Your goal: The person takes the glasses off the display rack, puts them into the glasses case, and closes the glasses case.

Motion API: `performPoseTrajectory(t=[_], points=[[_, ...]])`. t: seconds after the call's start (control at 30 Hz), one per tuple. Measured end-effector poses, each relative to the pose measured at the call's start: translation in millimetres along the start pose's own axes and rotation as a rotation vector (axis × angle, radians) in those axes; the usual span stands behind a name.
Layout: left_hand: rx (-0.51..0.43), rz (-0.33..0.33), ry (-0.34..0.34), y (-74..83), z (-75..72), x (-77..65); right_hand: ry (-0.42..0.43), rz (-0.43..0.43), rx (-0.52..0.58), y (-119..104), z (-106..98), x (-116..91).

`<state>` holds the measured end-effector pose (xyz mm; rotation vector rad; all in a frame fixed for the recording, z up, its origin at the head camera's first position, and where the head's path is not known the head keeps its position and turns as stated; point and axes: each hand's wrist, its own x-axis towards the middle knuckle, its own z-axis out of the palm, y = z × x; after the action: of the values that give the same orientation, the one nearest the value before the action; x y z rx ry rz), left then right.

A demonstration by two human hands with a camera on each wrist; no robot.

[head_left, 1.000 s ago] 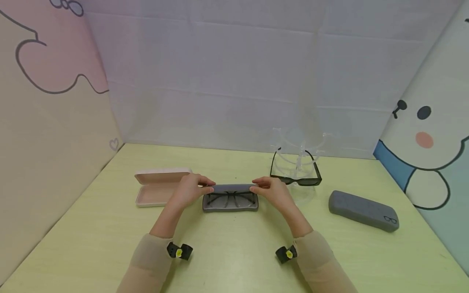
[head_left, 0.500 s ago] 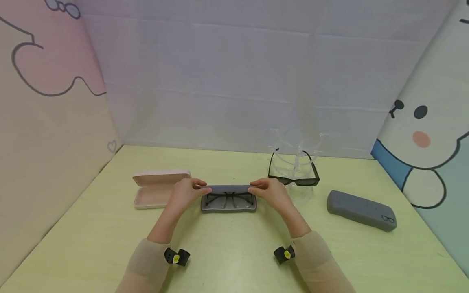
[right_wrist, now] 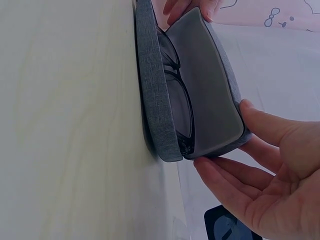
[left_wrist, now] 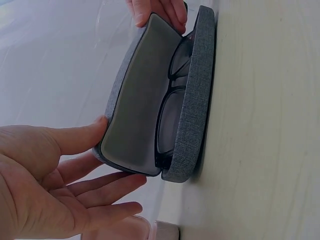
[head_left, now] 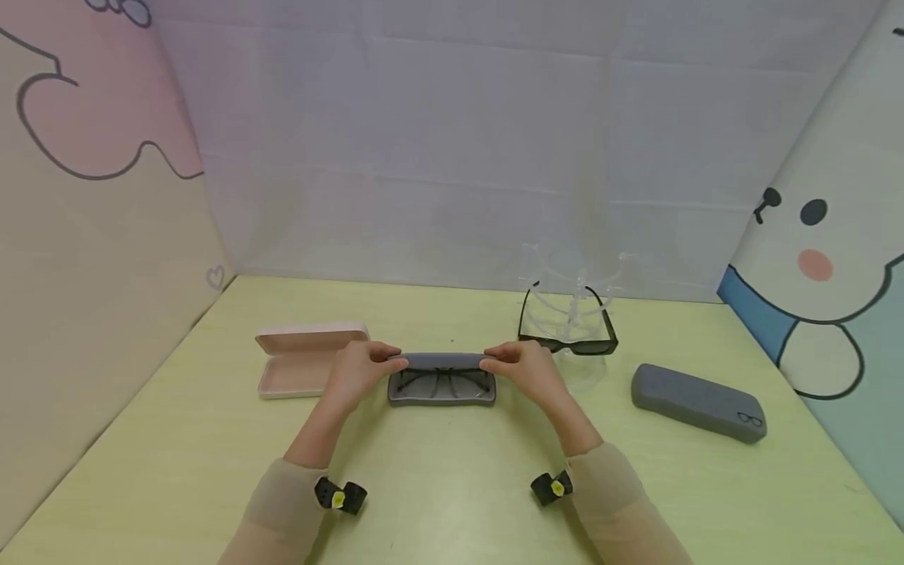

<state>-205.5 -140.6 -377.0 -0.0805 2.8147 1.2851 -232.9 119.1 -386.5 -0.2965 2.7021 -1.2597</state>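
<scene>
A grey eyeglass case (head_left: pixel 442 401) sits partly open on the table in front of me, its lid (left_wrist: pixel 137 100) tilted up. Inside lie black-framed eyeglasses (head_left: pixel 443 382), whose lenses show in both wrist views. My left hand (head_left: pixel 359 373) pinches the left end of the lid, thumb on its front edge and fingers behind. At the right end, my right hand (head_left: pixel 528 372) grips the lid the same way, as the right wrist view shows with the thumb (right_wrist: pixel 265 122) on the edge. The case's outer back is hidden.
An open pink case (head_left: pixel 297 375) is left of my left hand. Behind my right hand, black sunglasses (head_left: pixel 581 347) rest on a clear display stand (head_left: pixel 575 310). Another grey case (head_left: pixel 695 402), closed, lies at the right. Printed side panels and a white sheet (head_left: pixel 395 157) enclose the table (head_left: pixel 438 486).
</scene>
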Motion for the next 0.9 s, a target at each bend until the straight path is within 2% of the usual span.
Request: performPoseTrajectory(t=[0.17, 0.33, 0.47, 0.63, 0.8, 0.9], points=[[0.018, -0.008, 0.050, 1.6, 7.2, -0.1, 0.011, -0.006, -0.010, 1.7, -0.5, 1.6], [0.064, 0.022, 0.126, -3.3, 20.4, 0.2, 0.033, 0.011, -0.040, 8.3, 6.7, 4.7], [0.086, 0.020, 0.148, -7.5, 25.3, 0.0, 0.050, 0.012, -0.047, 9.3, 11.0, 5.0], [0.072, 0.025, 0.150, -4.2, 24.4, 0.6, 0.079, -0.029, -0.014, 6.8, 11.1, 4.1], [0.026, 0.004, 0.160, -1.9, 26.1, 1.7, 0.004, -0.013, 0.078, 9.5, 14.8, 6.5], [0.006, -0.005, 0.170, -2.2, 28.2, 2.5, -0.027, 0.000, 0.091, 11.5, 17.3, 7.2]])
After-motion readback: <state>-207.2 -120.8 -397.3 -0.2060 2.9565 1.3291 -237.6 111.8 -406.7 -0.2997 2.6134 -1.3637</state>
